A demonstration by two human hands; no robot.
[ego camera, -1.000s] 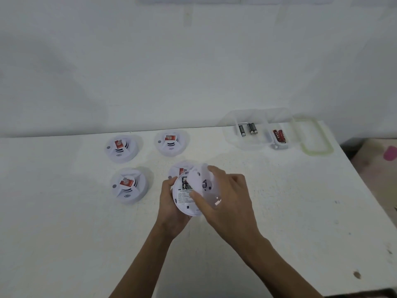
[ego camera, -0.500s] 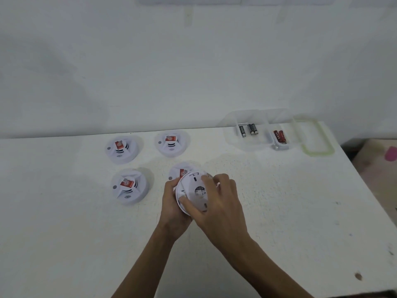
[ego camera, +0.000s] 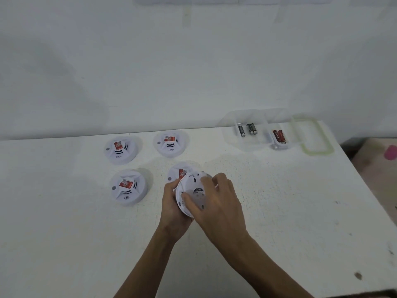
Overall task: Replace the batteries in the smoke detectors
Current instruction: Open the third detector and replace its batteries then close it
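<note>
**Q:** What is seen nearest the camera?

**A:** A white detector [ego camera: 192, 184] is held over the table [ego camera: 279, 211], back side up. Its left edge is gripped by the left hand [ego camera: 174, 209]. The right hand [ego camera: 217, 207] is curled over its back and far rim, thumb laid on the plate.

**Q:** And just beyond that detector?

**A:** A second detector [ego camera: 179, 172] is half hidden right behind it, red label up. Three more detectors [ego camera: 129, 187] [ego camera: 120, 149] [ego camera: 170, 143] are set out to its left and far left, faces up.

**Q:** Where are the batteries kept?

**A:** Far right of the detector, a clear box [ego camera: 257, 145] is divided in two. Black batteries [ego camera: 247, 129] are lodged in the left part and red batteries [ego camera: 279, 135] in the right. The lid [ego camera: 311, 134] is laid just beyond the box.
</note>
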